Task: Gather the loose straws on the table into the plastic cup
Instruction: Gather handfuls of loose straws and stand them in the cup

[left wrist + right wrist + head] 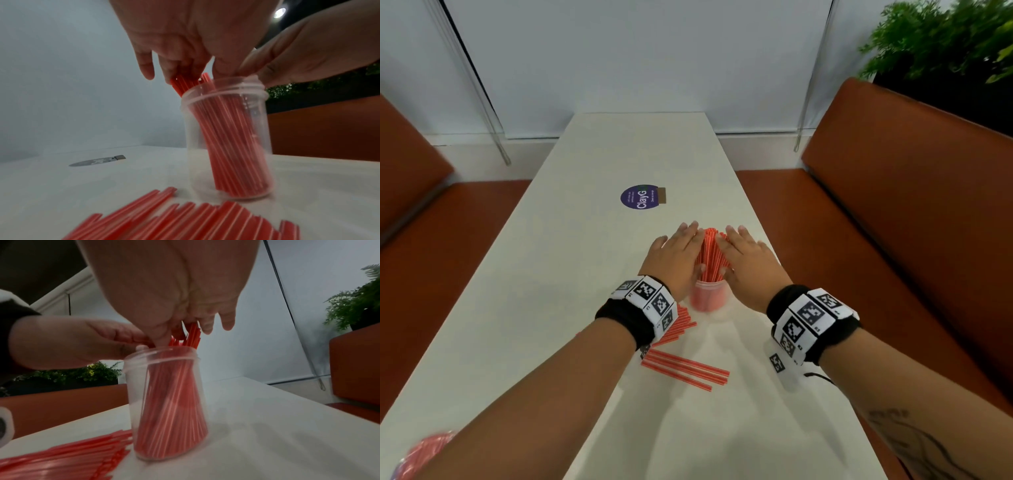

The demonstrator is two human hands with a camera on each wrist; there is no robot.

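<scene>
Flat hands squeeze the standing straws.
Left hand (677,255) and right hand (748,255) press the straws (710,255) in the cup (708,297); loose straws (685,368) lie at 6 o'clock, pointing sideways, nearer the left hand.

One plastic cup (709,298) (clear), two hands, one round sticker (639,199), four loose straws (686,369) apart, others uncountable.

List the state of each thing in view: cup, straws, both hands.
plastic cup: upright on the table, part full of straws.
straws in cup: standing, tops fanned above the rim, pressed between both hands.
loose straws: lying flat on the table near the cup, not yet gathered.
left hand: fingers straight, against the bundle's left side.
right hand: fingers straight, against the bundle's right side.
</scene>
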